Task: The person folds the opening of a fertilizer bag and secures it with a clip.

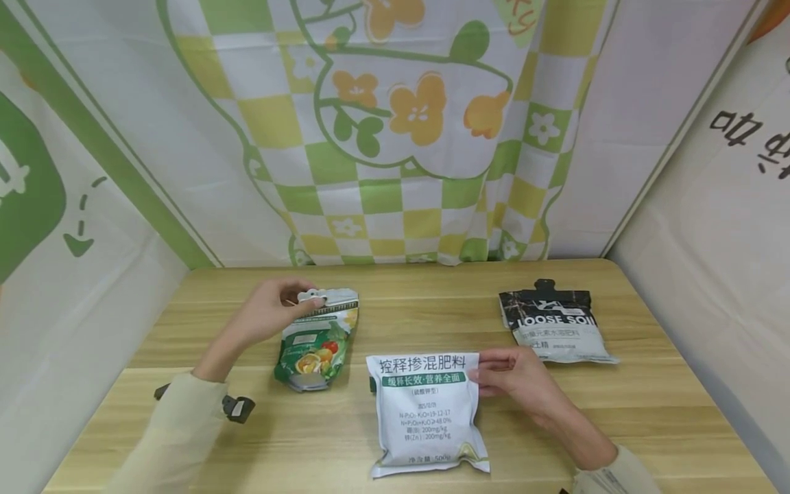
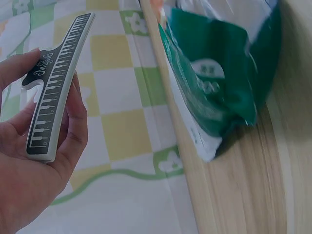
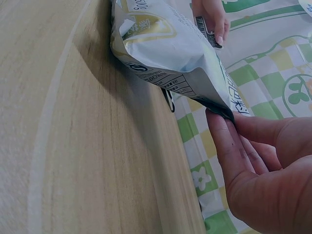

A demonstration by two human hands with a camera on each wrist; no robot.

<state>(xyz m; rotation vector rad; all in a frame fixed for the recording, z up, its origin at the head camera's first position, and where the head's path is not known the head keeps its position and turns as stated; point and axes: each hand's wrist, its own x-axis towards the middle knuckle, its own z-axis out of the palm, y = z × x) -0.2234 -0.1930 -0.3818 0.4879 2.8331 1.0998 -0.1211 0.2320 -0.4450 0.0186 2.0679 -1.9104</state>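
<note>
White fertiliser bag (image 1: 426, 412): lower centre of the head view; printed face to the camera, heading uppermost; long axis roughly upright in the frame, bottom seam towards the lower edge.
Right hand (image 1: 515, 381): thumb and fingers clamped together on the bag's upper right corner.
Piano-keyboard clip (image 2: 52, 92): left side of the left wrist view; long axis slanting from lower left to upper right, key-printed face showing, dark finger tab towards the left.
Left hand (image 1: 274, 302): left of centre; thumb on the tab, other fingers curled round behind the clip.
Fruit-printed green pouch (image 1: 317, 346): left of centre, just below the left hand; pale top towards the upper right, green base lower left; clip overlaps its top edge, grip on it cannot be told.
LOOSE SOIL pouch (image 1: 549, 322): right of centre, on the wooden table (image 1: 432, 302); black clip (image 1: 544, 285) at its top edge.
</note>
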